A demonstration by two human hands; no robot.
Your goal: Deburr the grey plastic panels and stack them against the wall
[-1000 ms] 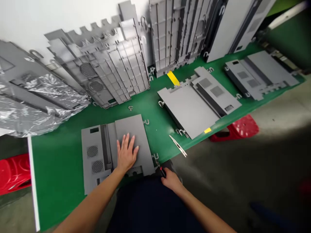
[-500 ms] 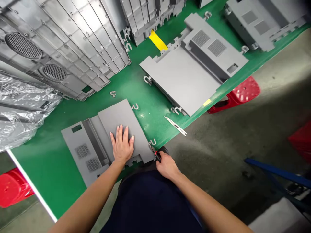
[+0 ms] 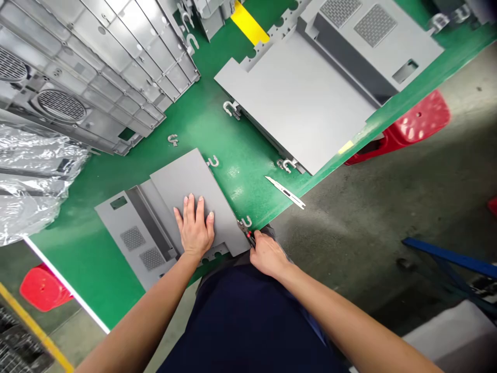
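A grey moulded plastic panel (image 3: pixel 174 186) is laid flat on the green counter (image 3: pixel 248 191), with two mesh vents (image 3: pixel 132 238) toward its 8 o'clock end. It's pressed down by the left hand (image 3: pixel 194 233). Small red-tipped cutters (image 3: pixel 248 236) are pinched in the right hand (image 3: pixel 268 255), pretty much at the panel's 4 o'clock corner.

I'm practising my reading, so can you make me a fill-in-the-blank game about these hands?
The left hand lies on a grey panel with its palm facing ____.
The mat under the panels is ____.
The right hand is beside a small tool marked in ____.

Missing words: down, green, red.
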